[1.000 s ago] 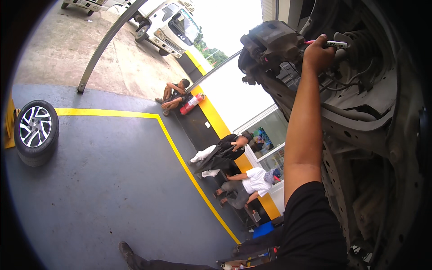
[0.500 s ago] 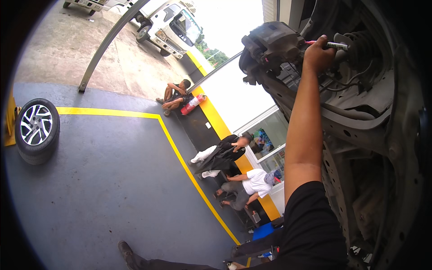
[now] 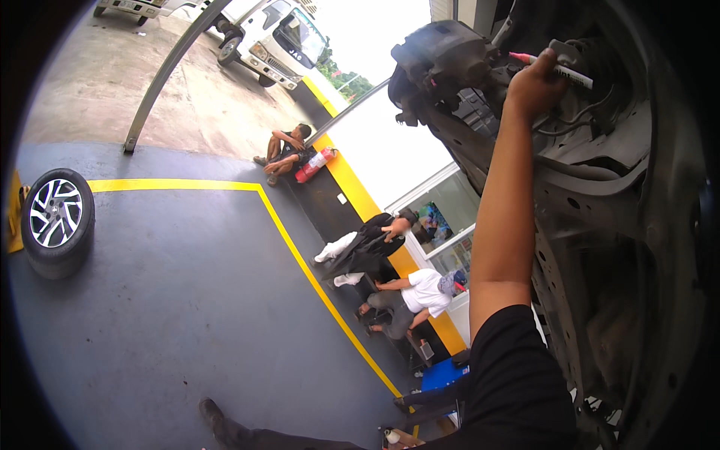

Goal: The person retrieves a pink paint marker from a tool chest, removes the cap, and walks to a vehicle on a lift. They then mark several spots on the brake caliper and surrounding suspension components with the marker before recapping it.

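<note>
My right arm reaches up on the right side of the view, under the raised vehicle. My right hand (image 3: 537,88) is closed around a marker pen (image 3: 576,76) with a white barrel. Its pink end (image 3: 520,57) sticks out on the left side of my fist, towards the dark brake assembly (image 3: 442,60). Whether that end touches any part, I cannot tell. Around the hand are a hose (image 3: 566,131) and a metal suspension arm (image 3: 589,178). My left hand is out of the picture.
A wheel with a tyre (image 3: 57,214) lies stacked on another at the far left. Three people (image 3: 281,154) sit along the wall, one near a red fire extinguisher (image 3: 315,165). A metal pole (image 3: 169,82) and a white truck (image 3: 281,45) are farther back. Yellow line (image 3: 300,259) marks the floor.
The view has shifted slightly, moving the surroundings left. My right hand, still gripping the marker pen, has moved a little right relative to the brake assembly, and the pen's white end slants lower.
</note>
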Demonstrator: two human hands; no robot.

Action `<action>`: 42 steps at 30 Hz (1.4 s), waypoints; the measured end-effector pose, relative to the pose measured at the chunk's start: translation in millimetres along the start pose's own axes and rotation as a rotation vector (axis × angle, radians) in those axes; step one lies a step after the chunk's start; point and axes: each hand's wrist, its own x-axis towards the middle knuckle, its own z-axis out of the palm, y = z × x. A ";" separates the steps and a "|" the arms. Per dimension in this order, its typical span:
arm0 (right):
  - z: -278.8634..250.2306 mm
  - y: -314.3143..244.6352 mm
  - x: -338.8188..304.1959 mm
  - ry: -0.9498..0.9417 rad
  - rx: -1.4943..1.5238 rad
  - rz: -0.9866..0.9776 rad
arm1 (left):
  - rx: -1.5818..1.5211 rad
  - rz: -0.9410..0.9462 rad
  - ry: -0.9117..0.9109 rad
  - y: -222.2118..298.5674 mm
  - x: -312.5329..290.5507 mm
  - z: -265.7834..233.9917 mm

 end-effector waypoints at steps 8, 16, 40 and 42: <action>-215.6 -95.9 -238.5 -1.068 -0.091 -0.097 | 0.150 -0.078 -0.198 -5.6 19.2 -77.4; -471.8 -187.3 -191.3 -1.299 -0.525 0.410 | 0.649 0.201 -0.418 -13.1 -28.1 -95.8; -519.6 -127.3 36.7 -1.070 -1.143 -0.578 | 0.210 -0.455 -0.543 -107.9 -24.8 9.1; -514.9 -126.1 36.0 -1.105 -1.203 -0.626 | 0.252 -0.481 -0.593 -113.3 -20.5 9.5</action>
